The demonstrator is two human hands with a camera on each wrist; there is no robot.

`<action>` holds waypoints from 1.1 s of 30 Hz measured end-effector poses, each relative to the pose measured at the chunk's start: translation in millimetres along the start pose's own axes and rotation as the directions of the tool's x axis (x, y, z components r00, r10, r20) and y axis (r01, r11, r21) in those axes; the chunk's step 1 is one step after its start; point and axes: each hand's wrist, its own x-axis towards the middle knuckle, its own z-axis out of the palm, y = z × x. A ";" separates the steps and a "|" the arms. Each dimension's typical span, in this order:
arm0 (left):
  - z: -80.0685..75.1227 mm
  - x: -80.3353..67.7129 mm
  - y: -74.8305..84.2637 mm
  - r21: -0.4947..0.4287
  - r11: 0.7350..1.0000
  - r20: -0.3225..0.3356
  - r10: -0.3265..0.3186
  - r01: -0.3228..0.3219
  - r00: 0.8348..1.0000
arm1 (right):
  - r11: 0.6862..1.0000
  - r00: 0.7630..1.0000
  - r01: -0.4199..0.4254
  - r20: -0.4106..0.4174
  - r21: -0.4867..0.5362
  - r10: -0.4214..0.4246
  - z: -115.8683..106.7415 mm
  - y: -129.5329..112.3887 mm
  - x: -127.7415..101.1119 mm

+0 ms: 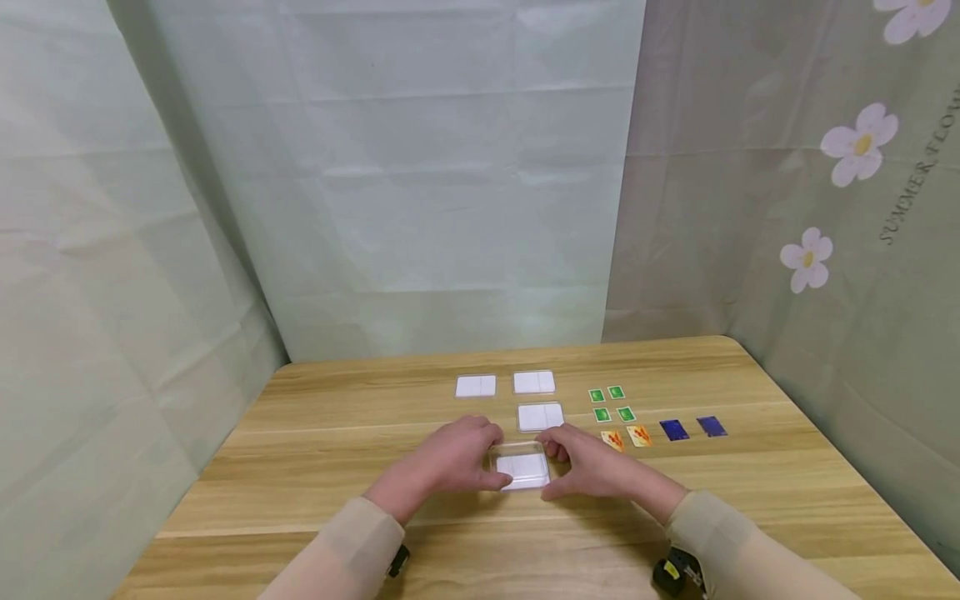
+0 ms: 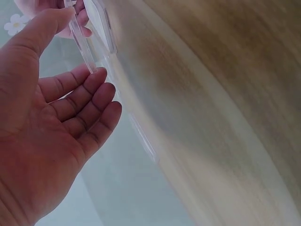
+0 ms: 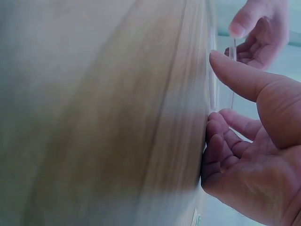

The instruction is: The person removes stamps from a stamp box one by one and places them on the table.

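Beige sleeves lead from the near edge of the light wooden table [image 1: 315,467] to both hands; the left hand [image 1: 450,460] and right hand [image 1: 592,467] pinch opposite sides of a clear, shallow plastic card case [image 1: 522,468] near the table's middle; its thin walls look light, stiff and slippery, best held at the side edges; three more white cases [image 1: 536,417] lie beyond, coloured cards [image 1: 626,435] toward the right edge.

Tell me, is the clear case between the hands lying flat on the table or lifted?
Cannot tell for sure: both hands' fingers grip the clear case at its sides, low over the table.
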 end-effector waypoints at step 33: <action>10.9 2.4 4.1 0.045 0.999 0.031 0.005 -0.006 1.000 | 1.000 1.000 -0.010 0.000 0.030 0.010 -1.1 1.3 -0.2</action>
